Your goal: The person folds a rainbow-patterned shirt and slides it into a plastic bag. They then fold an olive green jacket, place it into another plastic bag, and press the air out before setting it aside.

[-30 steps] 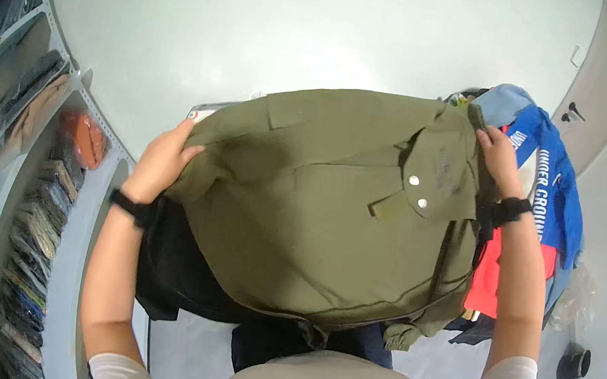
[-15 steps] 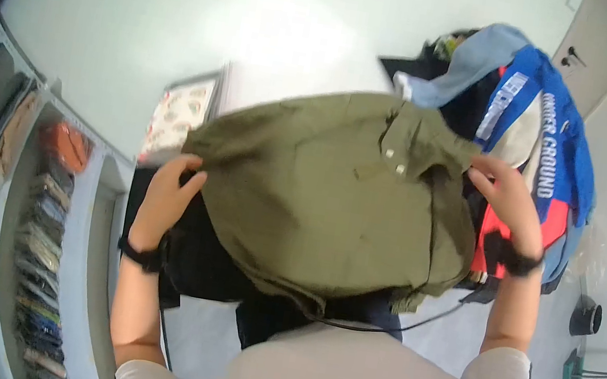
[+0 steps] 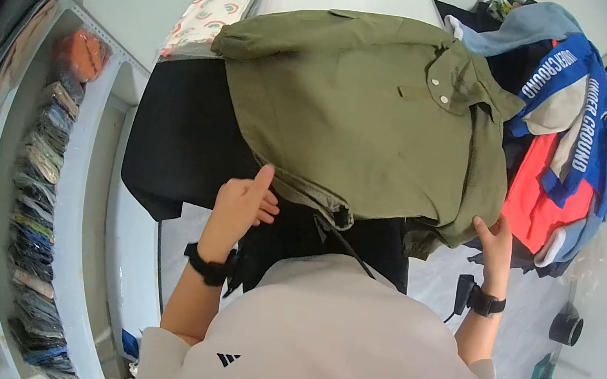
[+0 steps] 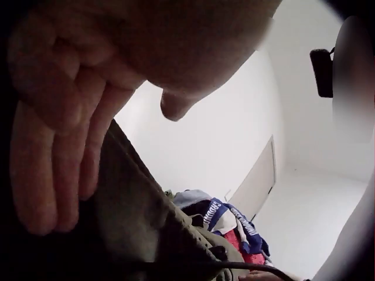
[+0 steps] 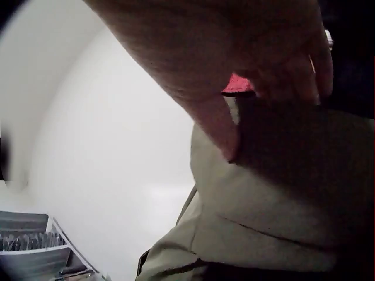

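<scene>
An olive-green jacket (image 3: pixel 362 119) lies spread over a black-covered table (image 3: pixel 177 138), its two white snaps near the upper right. By its lower left hem is my left hand (image 3: pixel 239 202), fingers loosely extended and holding nothing. The left wrist view shows those fingers (image 4: pixel 67 170) hanging beside the hem. At the lower right side of the jacket, my right hand (image 3: pixel 496 252) pinches the fabric edge. In the right wrist view the thumb (image 5: pixel 225 137) lies on the near face of the cloth and the other fingers go behind its edge. A dark cord hangs from the hem.
Right of the jacket is a heap of clothes, with a blue lettered garment (image 3: pixel 602 134) and a red one (image 3: pixel 537 195). A rainbow-print packet (image 3: pixel 211 20) lies at the back left. Shelves of bagged clothes (image 3: pixel 39 227) line the left side.
The jacket was held up by both hands and now lies lower, flat on the table. Both hands have left its upper corners and come down towards the body, to the lower hem and side.
</scene>
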Demonstrator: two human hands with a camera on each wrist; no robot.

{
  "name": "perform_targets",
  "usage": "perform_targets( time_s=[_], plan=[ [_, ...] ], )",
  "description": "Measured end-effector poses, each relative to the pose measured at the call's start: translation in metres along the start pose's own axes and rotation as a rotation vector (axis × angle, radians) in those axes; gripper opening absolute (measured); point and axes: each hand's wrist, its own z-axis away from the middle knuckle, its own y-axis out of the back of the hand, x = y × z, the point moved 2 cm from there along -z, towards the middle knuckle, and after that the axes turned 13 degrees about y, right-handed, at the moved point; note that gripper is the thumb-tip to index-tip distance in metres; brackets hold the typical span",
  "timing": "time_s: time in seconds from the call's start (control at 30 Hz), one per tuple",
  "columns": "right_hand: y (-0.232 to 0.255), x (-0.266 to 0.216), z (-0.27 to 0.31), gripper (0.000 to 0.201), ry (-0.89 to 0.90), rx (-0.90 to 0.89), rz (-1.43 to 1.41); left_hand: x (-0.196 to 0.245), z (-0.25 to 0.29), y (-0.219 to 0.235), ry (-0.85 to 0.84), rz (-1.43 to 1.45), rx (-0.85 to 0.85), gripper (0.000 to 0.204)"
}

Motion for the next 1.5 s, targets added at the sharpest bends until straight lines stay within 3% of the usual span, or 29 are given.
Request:
perform_targets(
  time_s=[0.1,0.17,0.2,0.23,0.27,0.37,0.4,0.43,0.47,0.5,0.53,0.57,0.63,0.7,0.73,0.83,0.9,0.97,1.0,1.03,1.07,1.1,1.13,1.17,1.2,1.23,1.3,1.37,1.5],
  plan=[
    [0.002,-0.014,0.004,0.036,-0.049,-0.018,0.032,0.012,0.001,-0.011,-0.006,-0.237,0.081,0.067],
    [-0.001,-0.047,0.016,0.034,0.336,0.130,0.632,0.013,0.005,-0.016,-0.089,-0.364,0.119,0.066],
    [-0.011,-0.064,0.023,0.031,0.434,0.117,0.461,0.010,0.002,-0.017,-0.094,-0.363,0.123,0.066],
    [-0.020,-0.073,0.030,0.028,0.383,-0.087,0.318,0.003,-0.003,-0.019,-0.112,-0.379,0.086,0.065],
    [-0.035,-0.092,0.038,0.025,0.446,-0.273,0.194,-0.001,-0.006,-0.020,-0.130,-0.396,0.049,0.064],
    [-0.084,-0.126,0.062,0.046,0.817,-0.826,-0.065,0.003,-0.003,-0.021,-0.097,-0.352,0.092,0.066],
    [-0.099,-0.127,0.073,0.050,0.797,-0.973,-0.212,0.007,0.001,-0.020,-0.108,-0.356,0.094,0.066],
    [-0.106,-0.131,0.084,0.048,0.855,-1.021,-0.159,0.012,0.006,-0.019,-0.140,-0.440,0.226,0.069],
    [-0.110,-0.128,0.088,0.045,0.741,-1.145,-0.056,0.016,0.010,-0.017,-0.172,-0.523,0.357,0.071],
    [-0.113,-0.122,0.092,0.044,0.619,-1.262,0.051,0.016,0.005,-0.016,-0.183,-0.524,0.355,0.071],
    [-0.112,-0.110,0.094,0.035,0.763,-1.100,0.044,0.015,-0.004,-0.014,-0.213,-0.635,0.499,0.074],
    [-0.102,-0.107,0.091,0.035,0.765,-1.090,0.060,0.020,-0.004,-0.013,-0.244,-0.739,0.644,0.077],
    [-0.076,-0.099,0.081,0.028,0.661,-1.048,0.144,0.026,-0.004,-0.011,-0.259,-0.751,0.645,0.073],
    [-0.035,-0.101,0.073,0.021,0.539,-0.889,0.234,0.028,-0.006,-0.008,-0.199,-0.729,0.493,0.061],
    [-0.013,-0.097,0.069,0.020,0.370,-0.870,0.257,0.028,-0.006,-0.008,-0.196,-0.678,0.408,0.046],
    [0.045,-0.061,0.064,0.020,-0.071,-0.830,0.350,0.015,-0.033,0.000,-0.317,-0.434,0.311,0.035],
    [0.069,-0.030,0.073,0.024,-0.215,-1.027,0.392,0.018,-0.026,0.011,-0.347,-0.400,0.268,0.029],
    [0.082,-0.016,0.081,0.024,-0.349,-1.095,0.529,0.020,-0.014,0.021,-0.389,0.045,0.134,0.026],
    [0.081,-0.010,0.077,0.024,-0.351,-1.088,0.526,0.025,-0.001,0.025,-0.391,0.095,0.131,0.024],
    [0.077,-0.005,0.063,0.023,-0.002,-0.895,0.552,0.029,0.008,0.027,-0.391,0.145,0.129,0.023],
    [0.076,-0.007,0.050,0.024,0.334,-0.688,0.563,0.024,-0.010,0.036,-0.537,0.206,0.167,0.021],
    [0.066,-0.020,0.039,0.024,0.315,-0.506,0.494,0.022,-0.013,0.040,-0.536,0.199,0.164,0.021],
    [0.051,-0.043,0.030,0.024,0.261,-0.362,0.576,0.020,-0.012,0.045,-0.535,0.070,0.300,0.022],
    [0.035,-0.052,0.022,0.026,0.298,-0.232,0.474,0.017,-0.013,0.052,-0.534,-0.059,0.436,0.022],
    [0.019,-0.057,0.015,0.028,0.323,-0.140,0.396,-0.006,-0.043,0.065,-0.642,-0.051,0.485,0.024],
    [0.003,-0.053,0.007,0.033,0.344,-0.089,0.356,-0.011,-0.037,0.066,-0.651,-0.056,0.486,0.024],
    [-0.027,-0.065,-0.001,0.039,0.436,-0.018,0.556,-0.029,-0.027,0.066,-0.316,0.098,0.344,0.029],
    [-0.049,-0.066,-0.009,0.041,0.529,0.054,0.639,-0.048,-0.024,0.065,-0.355,0.129,0.293,0.032],
    [-0.062,-0.064,-0.026,0.028,0.512,0.036,0.707,-0.058,-0.011,0.052,-0.335,-0.015,0.252,0.032]
  ],
)
